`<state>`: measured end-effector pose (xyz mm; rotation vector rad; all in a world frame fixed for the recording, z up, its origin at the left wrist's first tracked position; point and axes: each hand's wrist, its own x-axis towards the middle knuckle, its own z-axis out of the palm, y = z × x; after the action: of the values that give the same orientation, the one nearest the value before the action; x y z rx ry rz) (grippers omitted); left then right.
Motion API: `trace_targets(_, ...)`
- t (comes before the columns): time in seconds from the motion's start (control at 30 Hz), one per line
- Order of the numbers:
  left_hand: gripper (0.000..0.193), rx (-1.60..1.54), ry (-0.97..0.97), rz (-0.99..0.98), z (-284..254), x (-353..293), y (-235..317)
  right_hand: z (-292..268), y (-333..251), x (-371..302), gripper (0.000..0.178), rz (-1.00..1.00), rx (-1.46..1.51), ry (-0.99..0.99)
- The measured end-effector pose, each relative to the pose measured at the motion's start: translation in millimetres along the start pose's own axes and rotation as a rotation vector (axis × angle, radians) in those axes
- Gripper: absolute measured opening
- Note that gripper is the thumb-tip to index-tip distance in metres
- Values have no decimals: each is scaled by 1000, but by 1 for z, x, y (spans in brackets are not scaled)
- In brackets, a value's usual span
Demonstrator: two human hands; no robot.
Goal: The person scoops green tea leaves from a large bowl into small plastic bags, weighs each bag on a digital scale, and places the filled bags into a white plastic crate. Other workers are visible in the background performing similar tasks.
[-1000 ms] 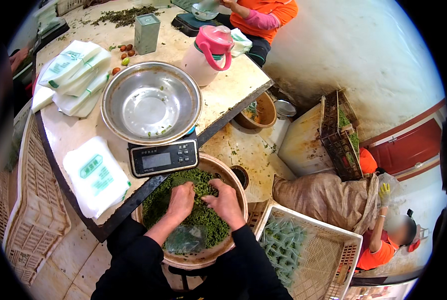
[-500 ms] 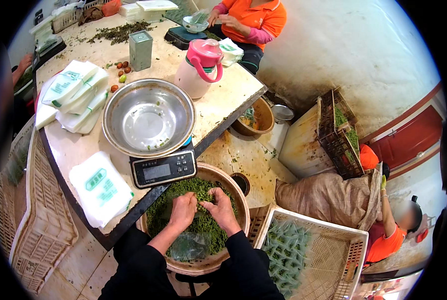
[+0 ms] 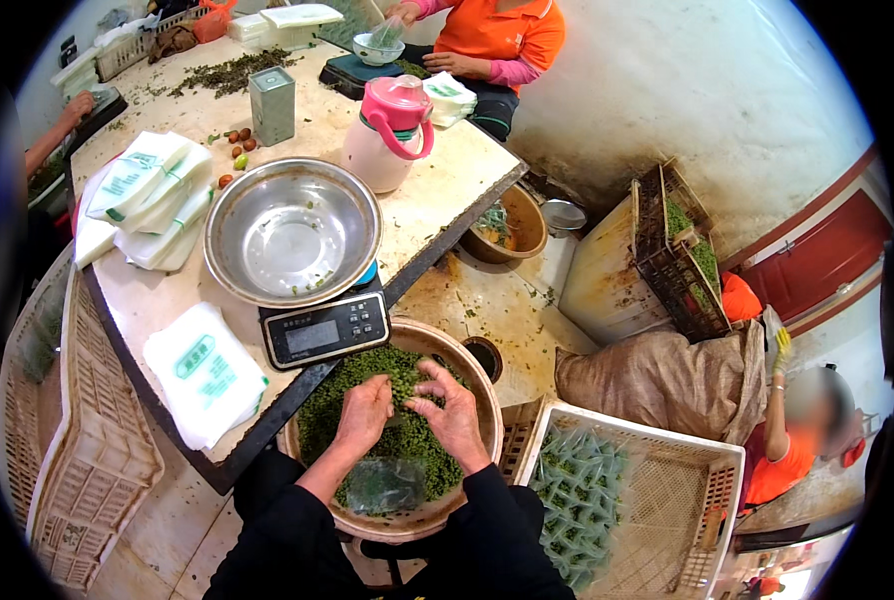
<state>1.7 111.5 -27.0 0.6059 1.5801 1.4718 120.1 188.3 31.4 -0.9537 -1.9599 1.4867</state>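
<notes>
Both my hands are over a wide round basin (image 3: 486, 425) filled with small green berries (image 3: 324, 425) that look like fresh green peppercorns. My left hand (image 3: 365, 412) is closed, its fingertips on a berry sprig (image 3: 401, 384), partly hidden and blurred. Just right of the sprig, my right hand (image 3: 451, 415) has its thumb and fingers apart, with nothing gripped between them. A clear plastic bag (image 3: 387, 486) lies on the berries below my wrists.
A black scale (image 3: 327, 330) bearing a steel bowl (image 3: 365, 265) stands at the table corner, beside flat printed bags (image 3: 205, 375). A white crate (image 3: 667, 480) with filled bags (image 3: 577, 500) is at right. A pink flask (image 3: 392, 130) and co-workers in orange (image 3: 502, 35) are farther off.
My right hand has opened its fingers and drawn slightly away from the berry sprig. Across the table, the co-worker's hands have parted, one now at the small bowl.
</notes>
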Motion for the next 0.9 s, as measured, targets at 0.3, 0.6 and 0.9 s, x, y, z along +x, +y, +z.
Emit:
trace_targets(0.3, 24, 92, -46, 59, -8, -20, 19, -6, -5, -7, 41, -106, -194, -106)
trace_targets(0.6, 23, 140, -104, 78, -4, -31, 28, 8, 16, -5, 31, 139, 39, 127)
trace_targets(0.9, 25, 409, 30, 199, -14, -21, 20, -3, 6, 17, 33, 47, -51, -97)
